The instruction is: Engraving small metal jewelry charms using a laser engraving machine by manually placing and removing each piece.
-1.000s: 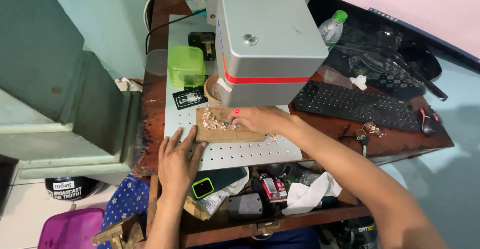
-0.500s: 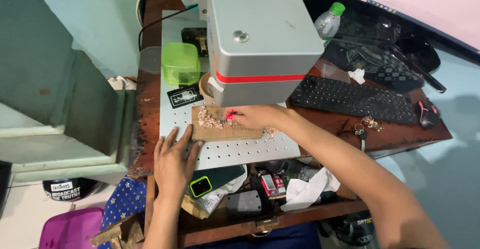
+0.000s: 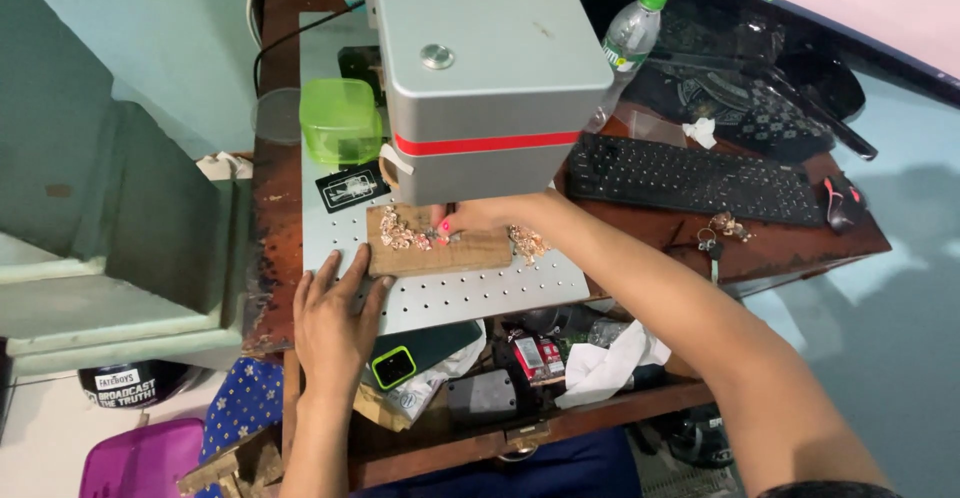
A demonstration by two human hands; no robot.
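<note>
Since the earlier frames the view has closed in, and the left hand [image 3: 335,323] has slid up the perforated metal plate [image 3: 470,293] until its thumb and forefinger touch the near left corner of the wooden block [image 3: 440,251]; before, it lay flat a little short of it. That reads as steadying the block while the other hand works on top.

Farthest left, a translucent green plastic box [image 3: 340,118] stands on the plate, square and glossy, with a small black card [image 3: 352,188] just in front of it. The left hand is spread flat, fingers apart, gripping nothing. The block lies under the overhanging grey machine head [image 3: 480,68], a smooth boxy casing with a red stripe; the block is flat, rough-grained and strewn with pale curly shavings [image 3: 400,233]. The right hand [image 3: 485,216] reaches in under the head, fingertips drawn together on the block's top; whether they pinch something small I cannot tell. Further right on the worn brown bench [image 3: 770,243] lies a black keyboard [image 3: 700,180], with a clear plastic bottle [image 3: 628,38] behind it.
</note>
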